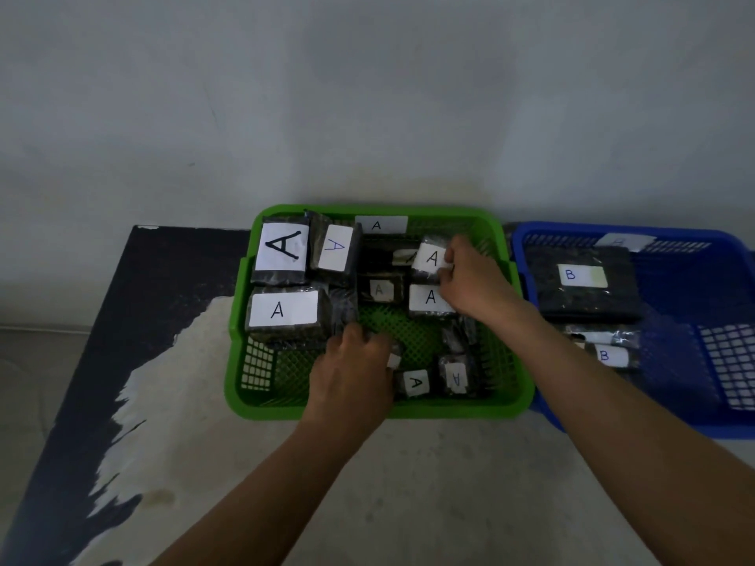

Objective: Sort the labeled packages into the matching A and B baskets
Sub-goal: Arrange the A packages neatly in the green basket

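Grey wall [367,96] is seen behind a worn black table [171,288] whose top shows large pale patches. Two baskets are set on the table, a green basket [449,411] in the middle and a blue basket [670,353] just beside it on the right. A white A tag [380,225] is fixed to the green basket's far wall. A tag [625,241] on the blue basket's far wall is too blurred to be read.

Dark packages with white A labels are spread through the green basket. A big package [282,247] and a slimmer one [335,247] are stood at the far left. A wide package [283,310] is laid in front of them, and two small packages [414,382] are placed at the near right.

One held package [429,259], marked A, is found at the far right of the green basket, tilted over other packages. Its right edge is pinched between the thumb and fingers of the right hand [474,279].

The left hand [351,369] is lowered into the near middle of the same basket with its fingers curled downward. A small white scrap [394,360] is seen at its fingertips, but whether anything is gripped cannot be told.

In the blue basket a large B package [580,279] is laid flat, with a smaller B package [608,353] in front of it.
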